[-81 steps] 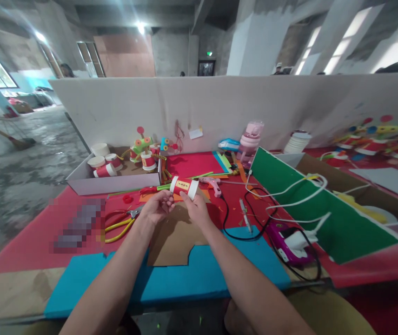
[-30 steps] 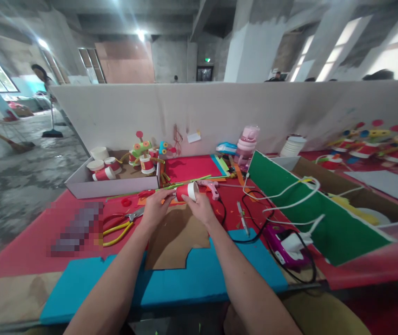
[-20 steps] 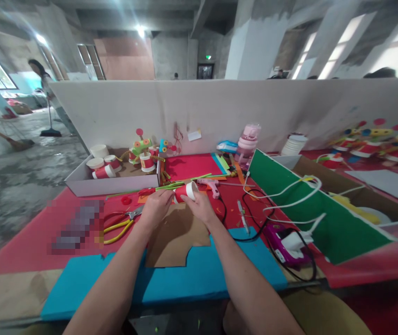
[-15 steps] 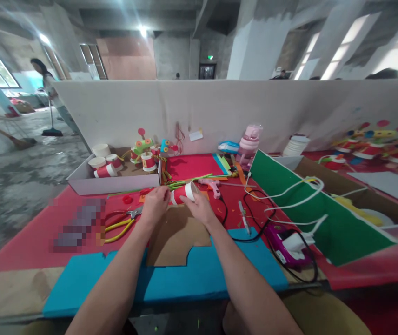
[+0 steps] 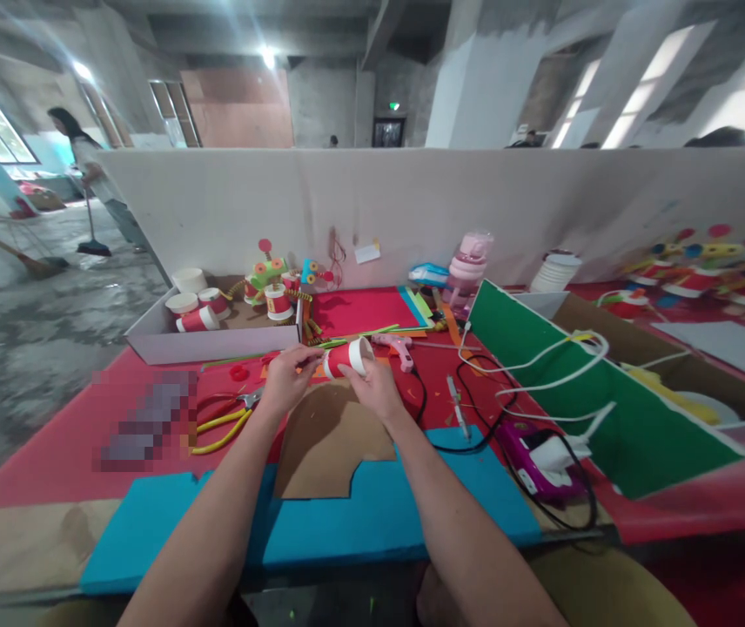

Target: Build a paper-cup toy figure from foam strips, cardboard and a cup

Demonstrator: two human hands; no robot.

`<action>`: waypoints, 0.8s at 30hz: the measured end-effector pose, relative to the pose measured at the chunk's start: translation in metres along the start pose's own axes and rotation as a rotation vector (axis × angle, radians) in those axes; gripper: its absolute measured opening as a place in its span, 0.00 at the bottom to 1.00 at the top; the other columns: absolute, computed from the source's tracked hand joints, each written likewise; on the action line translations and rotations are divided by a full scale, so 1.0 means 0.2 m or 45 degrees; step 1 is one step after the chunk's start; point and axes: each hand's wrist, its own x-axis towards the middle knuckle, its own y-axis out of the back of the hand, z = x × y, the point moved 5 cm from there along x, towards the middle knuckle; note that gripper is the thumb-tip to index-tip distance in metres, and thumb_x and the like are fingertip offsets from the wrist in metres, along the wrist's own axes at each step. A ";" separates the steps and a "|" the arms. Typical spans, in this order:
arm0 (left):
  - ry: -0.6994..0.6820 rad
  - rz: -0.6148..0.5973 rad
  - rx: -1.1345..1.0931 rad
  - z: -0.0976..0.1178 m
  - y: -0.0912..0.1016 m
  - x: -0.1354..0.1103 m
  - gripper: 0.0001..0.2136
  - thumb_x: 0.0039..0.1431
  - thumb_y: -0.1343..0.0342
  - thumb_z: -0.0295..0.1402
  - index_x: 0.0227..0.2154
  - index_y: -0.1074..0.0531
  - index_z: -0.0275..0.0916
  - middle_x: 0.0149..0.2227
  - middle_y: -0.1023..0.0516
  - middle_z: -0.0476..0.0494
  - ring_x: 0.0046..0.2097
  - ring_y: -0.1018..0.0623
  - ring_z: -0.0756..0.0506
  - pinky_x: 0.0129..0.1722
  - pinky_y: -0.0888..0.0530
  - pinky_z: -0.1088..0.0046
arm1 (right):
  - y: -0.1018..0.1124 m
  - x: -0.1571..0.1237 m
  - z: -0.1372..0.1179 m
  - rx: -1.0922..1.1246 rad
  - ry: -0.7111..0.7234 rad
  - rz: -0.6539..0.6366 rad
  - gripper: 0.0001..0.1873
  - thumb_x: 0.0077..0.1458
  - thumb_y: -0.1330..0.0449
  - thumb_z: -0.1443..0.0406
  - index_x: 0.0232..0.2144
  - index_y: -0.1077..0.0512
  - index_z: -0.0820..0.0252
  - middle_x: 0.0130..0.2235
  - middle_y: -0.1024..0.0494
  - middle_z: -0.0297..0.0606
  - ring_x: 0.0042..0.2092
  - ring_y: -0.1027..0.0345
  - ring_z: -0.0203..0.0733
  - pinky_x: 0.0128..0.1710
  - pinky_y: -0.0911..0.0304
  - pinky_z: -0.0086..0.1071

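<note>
A red and white paper cup (image 5: 341,359) lies tilted on its side in the air, its white mouth toward the right. My right hand (image 5: 376,387) is wrapped round the cup near its mouth. Close to the cup's base, at its left end, is my left hand (image 5: 289,376), with thumb and fingertips pinched together; whatever they hold is too small to make out. Beneath both hands a piece of brown cardboard (image 5: 324,444) rests on a blue sheet (image 5: 216,531). A pink glue gun (image 5: 399,350) lies just beyond my right hand.
Yellow-handled pliers (image 5: 224,428) lie at left. A white box (image 5: 216,347) holds cups and small figures. At right are a utility knife (image 5: 458,407), a purple power strip (image 5: 539,461) with cables and a green-sided box (image 5: 581,392). A person sweeps with a broom (image 5: 93,248) beyond the table.
My left hand has drawn slightly left, away from the cup's base, showing more of the cup. My right hand keeps its hold. The person sweeping has shifted a little left.
</note>
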 end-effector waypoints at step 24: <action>0.379 -0.420 -0.972 0.02 -0.06 -0.06 0.10 0.57 0.44 0.40 0.31 0.34 0.38 0.23 0.36 0.51 0.24 0.36 0.52 0.26 0.37 0.75 | 0.09 0.02 0.03 -0.477 0.105 0.179 0.15 0.60 0.47 0.58 0.29 0.27 0.61 0.33 0.23 0.48 0.42 0.32 0.51 0.51 0.43 0.45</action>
